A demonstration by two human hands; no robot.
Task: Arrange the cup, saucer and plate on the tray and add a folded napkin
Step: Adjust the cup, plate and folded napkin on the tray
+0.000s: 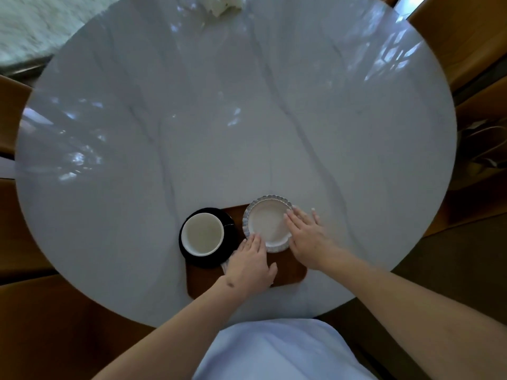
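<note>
A brown wooden tray [293, 272] lies near the front edge of the table. On its left end a white cup [202, 233] stands on a black saucer [233, 237]. A white fluted plate [264, 220] sits on the tray's far right part. My left hand [251, 266] lies flat over a pale napkin [225, 266], its fingertips touching the plate's near rim. My right hand [308, 237] rests with straight fingers on the plate's right rim. The napkin is mostly hidden under my left hand.
The round white marble table [247, 119] fills the view. A crumpled white cloth [222, 4] lies at its far edge. Wooden chairs [466, 37] and brown floor surround it. My pale blue clothing [279, 352] is at the bottom.
</note>
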